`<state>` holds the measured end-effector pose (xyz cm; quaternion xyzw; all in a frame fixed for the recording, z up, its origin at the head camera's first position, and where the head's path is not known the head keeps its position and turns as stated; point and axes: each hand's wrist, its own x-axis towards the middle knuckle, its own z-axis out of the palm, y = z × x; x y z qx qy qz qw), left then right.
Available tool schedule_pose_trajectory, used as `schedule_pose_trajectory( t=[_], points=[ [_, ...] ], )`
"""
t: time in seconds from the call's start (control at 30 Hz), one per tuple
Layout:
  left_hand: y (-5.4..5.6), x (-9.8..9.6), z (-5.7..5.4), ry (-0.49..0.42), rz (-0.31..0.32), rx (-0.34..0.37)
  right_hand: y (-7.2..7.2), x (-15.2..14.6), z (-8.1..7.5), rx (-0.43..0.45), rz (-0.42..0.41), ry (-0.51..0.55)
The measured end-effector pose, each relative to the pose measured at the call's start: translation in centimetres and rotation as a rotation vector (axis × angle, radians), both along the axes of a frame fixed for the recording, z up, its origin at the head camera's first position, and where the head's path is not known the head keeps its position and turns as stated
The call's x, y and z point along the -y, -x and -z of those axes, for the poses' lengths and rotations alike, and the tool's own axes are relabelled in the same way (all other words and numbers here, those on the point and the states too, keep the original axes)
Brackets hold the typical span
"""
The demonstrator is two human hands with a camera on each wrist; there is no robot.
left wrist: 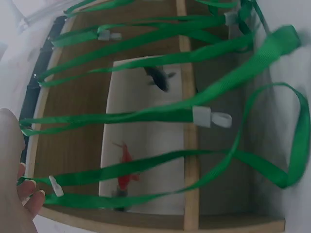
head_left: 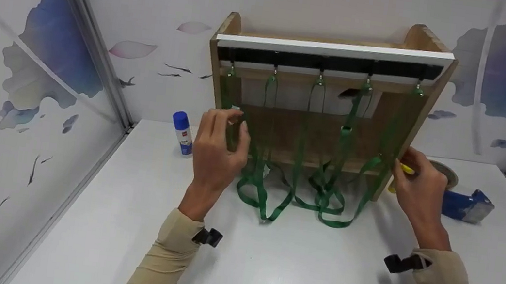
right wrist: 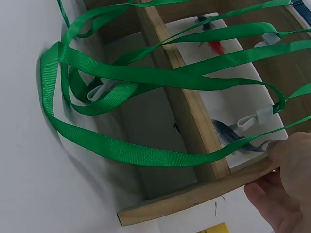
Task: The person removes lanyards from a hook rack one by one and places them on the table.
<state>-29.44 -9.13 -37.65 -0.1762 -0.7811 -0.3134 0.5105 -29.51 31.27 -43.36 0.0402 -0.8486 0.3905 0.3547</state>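
Observation:
A wooden rack [head_left: 425,115] stands upright, with a black hook strip [head_left: 302,62] along its white-edged top front. Several green lanyards [head_left: 299,158] hang from the hooks, their loops trailing onto the table. At the leftmost lanyard [left wrist: 112,171] my left hand [head_left: 218,149] pinches the strap close to its hook, beside a small white clip [left wrist: 56,186]. My right hand [head_left: 418,188] grips the edge of the rack's right side panel [right wrist: 194,196], thumb on the inner side and fingers outside. Other lanyards [right wrist: 136,150] cross in front of the shelf in the right wrist view.
A glue stick [head_left: 182,133] with a blue cap stands left of the rack. Behind my right hand are a round container [head_left: 447,173], a blue box-like object [head_left: 467,206] and something yellow [right wrist: 216,228]. Printed wall panels [head_left: 153,85] enclose the white table [head_left: 275,272].

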Motion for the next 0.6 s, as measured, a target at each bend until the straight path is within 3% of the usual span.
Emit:
schedule_pose_trajectory(
  t=[0.17, 0.37, 0.5, 0.6],
  points=[
    [0.1, -2.6, -1.2, -0.059, 0.089, -0.019, 0.0, 0.1, -0.1, 0.05, 0.027, -0.009],
    [-0.3, -7.2, -2.6, -0.008, 0.261, -0.04, 0.0, 0.3, -0.3, 0.048, 0.029, -0.015],
    [-0.7, -11.6, -2.6, 0.026, 0.433, 0.084, 0.0, 0.2, -0.1, 0.01, 0.03, -0.008],
    [-1.1, -15.0, -1.8, 0.045, 0.512, 0.198, 0.2, 0.2, 0.3, -0.042, 0.029, -0.016]
  ],
)
